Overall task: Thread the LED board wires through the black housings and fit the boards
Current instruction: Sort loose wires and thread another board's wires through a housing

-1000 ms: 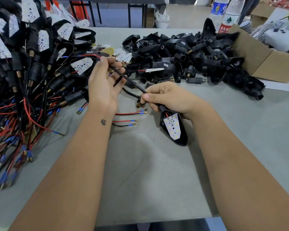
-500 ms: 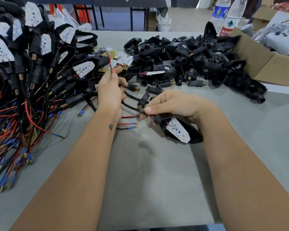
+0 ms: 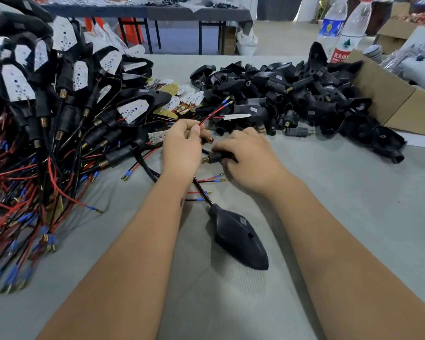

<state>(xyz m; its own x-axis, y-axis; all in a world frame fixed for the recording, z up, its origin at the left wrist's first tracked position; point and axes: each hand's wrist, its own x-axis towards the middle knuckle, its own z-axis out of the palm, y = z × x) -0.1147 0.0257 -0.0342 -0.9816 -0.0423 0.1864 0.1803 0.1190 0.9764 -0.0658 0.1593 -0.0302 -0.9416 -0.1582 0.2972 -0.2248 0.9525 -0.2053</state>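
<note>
Both forearms reach forward over the grey worktop, the hands close together near its middle. The left hand is held with its back to the camera, fingers curled; its grip pinches a pair of wires, one red and one black, whose blue-sleeved ends stick up and to the right. The right hand lies palm down just beside it, fingers curled round a short black stem piece with a brass threaded end pointing left.

Between the two forearms, a black teardrop-shaped housing lies face down on the worktop, touched by neither hand. A black cable runs up from its narrow end towards the left hand's wrist; whether it reaches the wires there cannot be told.

To the left sits a heap of finished housings with white LED boards fitted and trailing wires. Beyond the hands is a pile of empty black housings, with a cardboard box to its right and two plastic bottles behind.
</note>
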